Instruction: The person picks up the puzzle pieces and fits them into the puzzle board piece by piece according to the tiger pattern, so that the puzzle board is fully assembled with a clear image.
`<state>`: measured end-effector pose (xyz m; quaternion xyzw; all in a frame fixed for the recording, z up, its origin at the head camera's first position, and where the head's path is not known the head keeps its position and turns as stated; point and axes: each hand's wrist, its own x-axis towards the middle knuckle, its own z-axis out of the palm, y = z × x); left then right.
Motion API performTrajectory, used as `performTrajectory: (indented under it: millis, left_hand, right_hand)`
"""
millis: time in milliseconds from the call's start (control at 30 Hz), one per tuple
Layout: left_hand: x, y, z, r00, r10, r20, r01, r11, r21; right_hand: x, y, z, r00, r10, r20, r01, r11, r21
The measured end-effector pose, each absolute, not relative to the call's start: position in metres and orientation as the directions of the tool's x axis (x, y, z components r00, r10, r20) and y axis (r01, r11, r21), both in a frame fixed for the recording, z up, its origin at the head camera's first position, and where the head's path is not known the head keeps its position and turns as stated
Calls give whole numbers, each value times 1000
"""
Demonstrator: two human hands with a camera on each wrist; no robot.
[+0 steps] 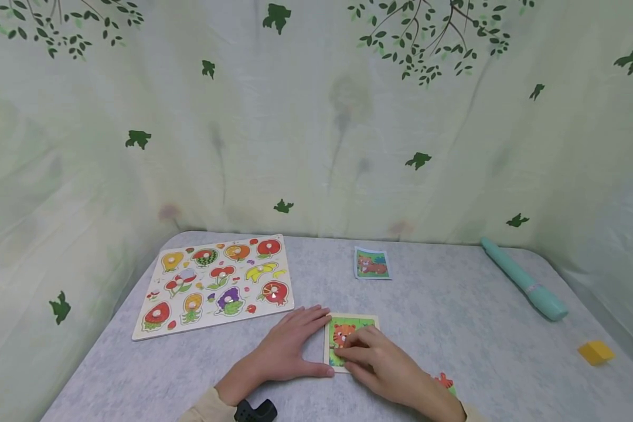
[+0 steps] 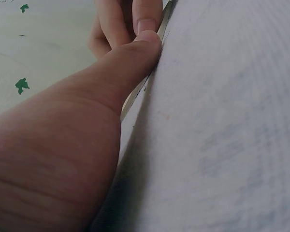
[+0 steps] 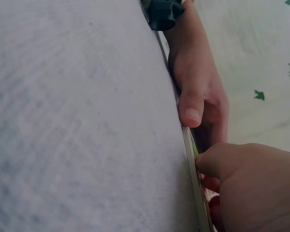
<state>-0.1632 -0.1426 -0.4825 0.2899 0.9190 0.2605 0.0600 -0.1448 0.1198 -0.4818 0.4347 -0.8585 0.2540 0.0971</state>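
A small square picture board [image 1: 329,346] with a light rim and an orange animal on green lies flat near the table's front. Along its left side, my left hand [image 1: 290,347] is spread, fingertips at the top left corner and thumb at the bottom left one. My right hand [image 1: 385,366] is over the board's right part, fingers bent and their tips on the picture. In the right wrist view the right thumb [image 3: 210,162] touches the board just inside its rim [image 3: 193,176]. Whether a piece is pinched there is hidden. A red and green piece [image 1: 445,381] shows beside the right forearm.
A large fruit puzzle board [image 1: 216,287] lies at the left. Behind the small board is a card [image 1: 372,264] with an animal picture. At the right are a teal tapered object [image 1: 524,281] and a yellow block [image 1: 596,353]. A patterned curtain hangs behind the table.
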Motion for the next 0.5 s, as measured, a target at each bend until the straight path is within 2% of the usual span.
performTrajectory:
  millis: [500]
  left_hand:
    - [-162,-143,-483,-826,563,36,494,690,529]
  right_hand:
    - [-141,120,-479,-609,-708,358,-791,509,-339]
